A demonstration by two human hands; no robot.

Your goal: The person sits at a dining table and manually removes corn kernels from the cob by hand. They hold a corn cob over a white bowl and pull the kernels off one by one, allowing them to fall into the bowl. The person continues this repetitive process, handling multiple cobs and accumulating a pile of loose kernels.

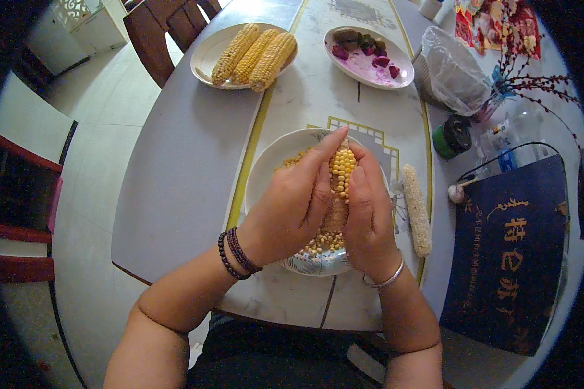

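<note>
Between my two hands is a corn cob [342,170], tilted over a white plate [266,159]. Yellow kernels still cover its upper part, while its lower part is stripped bare. My left hand [298,194] is closed round the cob's left side, dark beaded bracelets on its wrist. On the other side my right hand [370,211] grips it, thumb against the kernels, a silver bangle at the wrist. Loose kernels [323,244] lie on the plate below the cob, with more at its far left. A stripped cob [416,211] rests on the table to the right.
Whole corn cobs [253,57] fill a white plate [203,59] at the far left. Another plate [402,76] holds purple and dark pieces. On the right are a dark green jar [452,137], a plastic bottle [522,133], a garlic bulb [457,193] and a dark blue bag [499,259].
</note>
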